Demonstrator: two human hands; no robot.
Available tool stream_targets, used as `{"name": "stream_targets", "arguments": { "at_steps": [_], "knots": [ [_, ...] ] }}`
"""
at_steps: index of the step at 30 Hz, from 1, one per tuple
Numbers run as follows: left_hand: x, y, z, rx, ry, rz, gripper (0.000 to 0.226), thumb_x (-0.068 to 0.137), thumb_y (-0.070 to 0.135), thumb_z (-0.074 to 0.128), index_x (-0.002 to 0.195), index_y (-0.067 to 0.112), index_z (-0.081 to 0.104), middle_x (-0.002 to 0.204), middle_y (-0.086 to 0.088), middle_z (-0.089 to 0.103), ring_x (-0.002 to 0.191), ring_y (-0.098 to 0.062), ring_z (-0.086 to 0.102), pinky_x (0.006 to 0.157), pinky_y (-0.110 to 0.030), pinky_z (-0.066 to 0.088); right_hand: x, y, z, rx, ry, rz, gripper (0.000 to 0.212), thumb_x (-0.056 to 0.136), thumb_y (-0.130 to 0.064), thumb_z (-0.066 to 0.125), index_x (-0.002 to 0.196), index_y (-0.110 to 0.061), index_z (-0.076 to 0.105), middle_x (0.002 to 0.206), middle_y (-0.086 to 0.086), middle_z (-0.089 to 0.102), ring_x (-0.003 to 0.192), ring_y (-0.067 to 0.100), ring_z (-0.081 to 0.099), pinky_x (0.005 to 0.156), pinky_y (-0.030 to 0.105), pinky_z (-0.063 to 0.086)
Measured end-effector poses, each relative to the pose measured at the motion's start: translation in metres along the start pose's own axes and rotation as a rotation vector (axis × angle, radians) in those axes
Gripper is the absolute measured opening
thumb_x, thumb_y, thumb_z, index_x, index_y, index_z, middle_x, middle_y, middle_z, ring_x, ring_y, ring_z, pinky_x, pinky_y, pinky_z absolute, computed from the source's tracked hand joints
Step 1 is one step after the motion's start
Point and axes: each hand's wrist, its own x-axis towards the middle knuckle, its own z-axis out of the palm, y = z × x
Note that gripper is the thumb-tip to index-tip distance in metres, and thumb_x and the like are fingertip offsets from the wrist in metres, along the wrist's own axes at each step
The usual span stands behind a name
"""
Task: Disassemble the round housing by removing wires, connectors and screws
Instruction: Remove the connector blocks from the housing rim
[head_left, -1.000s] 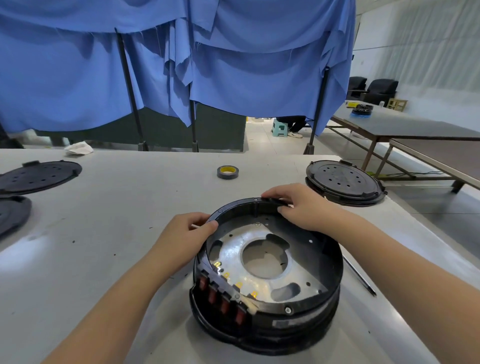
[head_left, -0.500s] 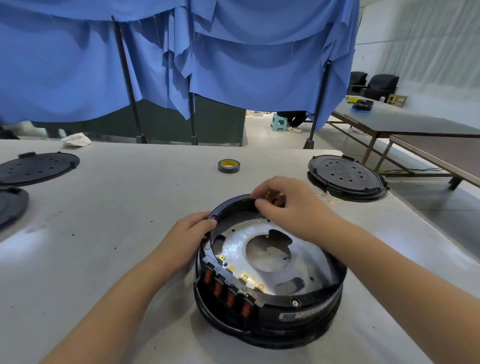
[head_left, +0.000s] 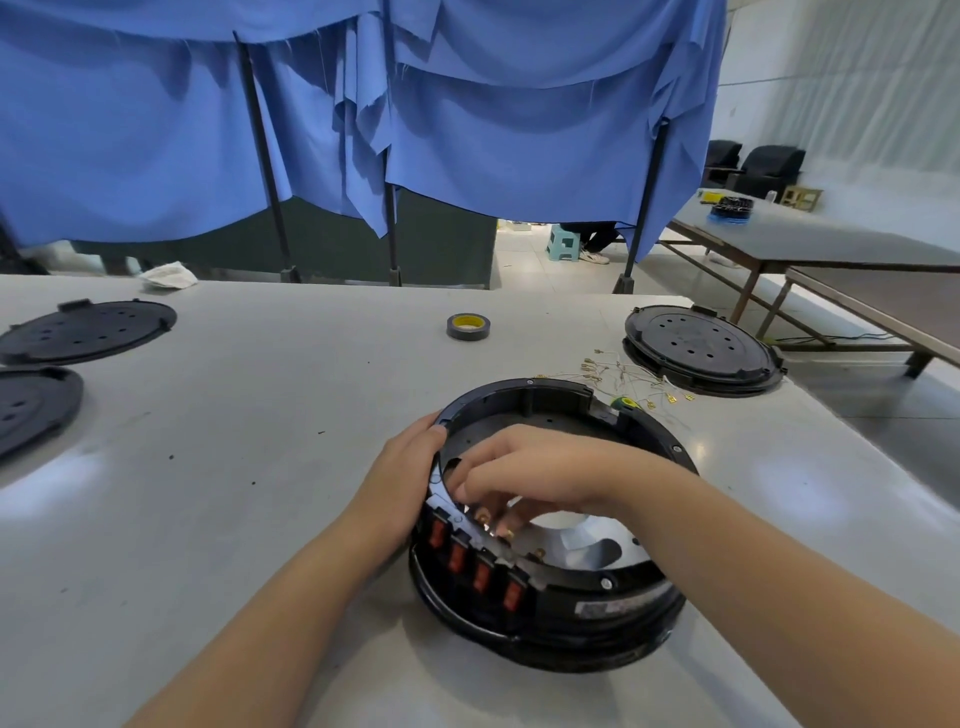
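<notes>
round housing (head_left: 550, 618) glossy black plastic, bright reflective metal plate (head_left: 597, 540) inside, red plastic rocker switches (head_left: 470, 558) with slight sheen, brass-coloured metal terminals (head_left: 670, 397) on thin wires, matt black plastic lids (head_left: 701, 348), table (head_left: 260, 415) smooth grey with soft sheen, blue cloth curtain (head_left: 493, 130) matt and creased

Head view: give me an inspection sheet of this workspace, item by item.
Surface: grey table, a few dark specks.
Job's things: round black housing near the front edge, open on top, four red switches on its side, metal plate inside.
Clutter: tape roll; black round covers at left and right; white rag; green-handled tool behind the housing.
Grippers: left hand holds the housing rim; right hand reaches inside, fingertips at the brass terminals; its grip is hidden.
Cables: loose thin wires with brass connectors lie on the table.
Surroundings: blue curtains, other tables, a stool.
</notes>
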Motion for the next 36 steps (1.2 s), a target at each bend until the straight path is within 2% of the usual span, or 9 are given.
{"name": "stream_targets", "arguments": {
  "at_steps": [5,7,9,13,16,20,26,32,36],
  "knots": [
    [-0.001,0.001,-0.001,0.031,0.014,-0.001,0.031,0.082,0.034,0.042,0.082,0.016,0.067,0.091,-0.021,0.067,0.085,-0.028,0.061,0.085,-0.055,0.046,0.001,0.003,0.001,0.016,0.018,-0.025,0.012,0.090,-0.005,0.054,0.093,-0.005,0.066,0.065,0.000,0.060,0.055,0.007,0.058,0.055,0.018,0.052],
    [-0.002,0.001,-0.001,0.029,0.015,0.007,0.031,0.083,0.033,0.042,0.079,0.020,0.069,0.084,-0.014,0.068,0.082,-0.024,0.061,0.080,-0.049,0.046,0.002,0.005,0.002,0.008,0.038,-0.029,0.018,0.091,-0.007,0.054,0.101,0.003,0.064,0.066,0.000,0.059,0.056,0.008,0.057,0.055,0.018,0.052],
    [-0.002,0.001,-0.001,0.027,0.010,0.001,0.030,0.083,0.033,0.042,0.075,0.024,0.069,0.081,-0.007,0.069,0.080,-0.022,0.061,0.079,-0.045,0.044,0.004,0.008,0.002,-0.015,0.053,-0.041,0.018,0.091,-0.010,0.055,0.101,0.001,0.065,0.066,-0.001,0.058,0.057,0.007,0.057,0.057,0.018,0.052],
    [-0.002,0.002,-0.001,0.043,0.012,-0.002,0.030,0.083,0.033,0.041,0.076,0.024,0.069,0.087,-0.011,0.069,0.087,-0.028,0.060,0.089,-0.055,0.045,0.006,0.010,0.001,0.036,0.014,-0.036,0.013,0.091,-0.009,0.055,0.085,-0.014,0.065,0.061,-0.005,0.057,0.051,0.004,0.055,0.055,0.016,0.050],
    [-0.001,0.002,-0.001,0.065,0.019,0.006,0.032,0.083,0.033,0.041,0.083,0.022,0.070,0.092,-0.013,0.070,0.093,-0.036,0.062,0.094,-0.058,0.043,0.007,0.011,-0.002,0.103,-0.038,-0.008,0.014,0.091,-0.007,0.056,0.083,-0.014,0.065,0.067,0.000,0.055,0.050,0.005,0.055,0.050,0.015,0.049],
    [0.000,-0.001,-0.002,0.069,0.023,-0.018,0.035,0.084,0.035,0.041,0.095,0.020,0.070,0.099,-0.014,0.071,0.102,-0.038,0.062,0.098,-0.061,0.042,0.010,0.011,-0.007,0.180,-0.101,0.035,0.011,0.091,-0.006,0.059,0.085,-0.012,0.065,0.070,0.003,0.057,0.055,0.008,0.056,0.054,0.016,0.051],
    [0.000,-0.001,-0.001,0.069,0.054,-0.026,0.035,0.082,0.036,0.041,0.094,0.018,0.069,0.100,-0.019,0.068,0.103,-0.042,0.060,0.097,-0.063,0.041,0.012,0.012,-0.011,0.229,-0.146,0.069,0.015,0.091,-0.005,0.058,0.080,-0.013,0.063,0.063,-0.001,0.064,0.049,0.005,0.059,0.050,0.015,0.051],
    [0.003,-0.003,0.001,0.058,0.102,-0.017,0.033,0.080,0.033,0.042,0.089,0.020,0.071,0.094,-0.013,0.071,0.096,-0.035,0.064,0.093,-0.058,0.044,0.015,0.014,-0.013,0.241,-0.141,0.086,0.020,0.089,-0.008,0.064,0.072,-0.016,0.059,0.064,-0.001,0.063,0.051,0.006,0.059,0.051,0.015,0.052],
    [0.005,-0.005,0.002,0.042,0.107,-0.023,0.033,0.079,0.033,0.042,0.091,0.019,0.070,0.096,-0.016,0.070,0.101,-0.040,0.061,0.095,-0.060,0.044,0.014,0.017,-0.012,0.258,-0.134,0.079,0.017,0.090,-0.009,0.064,0.075,-0.015,0.058,0.064,-0.002,0.062,0.051,0.004,0.059,0.050,0.014,0.050]
  ]
}}
